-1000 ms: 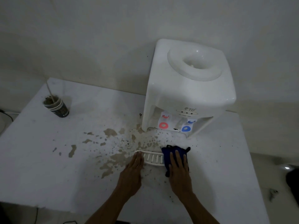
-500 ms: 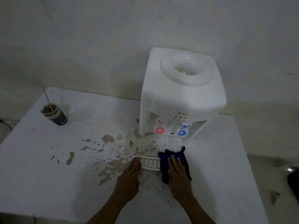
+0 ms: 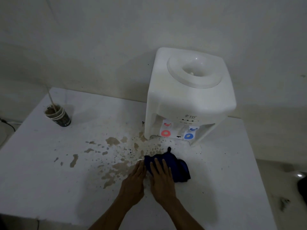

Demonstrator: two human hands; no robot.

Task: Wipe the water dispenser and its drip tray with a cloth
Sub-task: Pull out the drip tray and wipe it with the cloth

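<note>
A white water dispenser [image 3: 187, 97] stands at the back of a white table [image 3: 41, 188], with a red tap and a blue tap under its front. In front of it lies the white drip tray [image 3: 140, 161], almost wholly covered by a dark blue cloth [image 3: 176, 165]; only its left tip shows. My right hand [image 3: 162, 180] presses flat on the cloth with fingers spread. My left hand [image 3: 134, 183] lies flat beside the tray's left end, touching it.
Brown spill stains [image 3: 114, 165] spread across the table left of the tray and up to the dispenser's base. A dark paper cup [image 3: 59, 116] with a stick in it stands at the back left. The table's right edge drops to the floor.
My right hand has slid the cloth leftward over the tray, which now hides the slats seen before. My left hand stayed at the tray's left end. The camera has tilted slightly.
</note>
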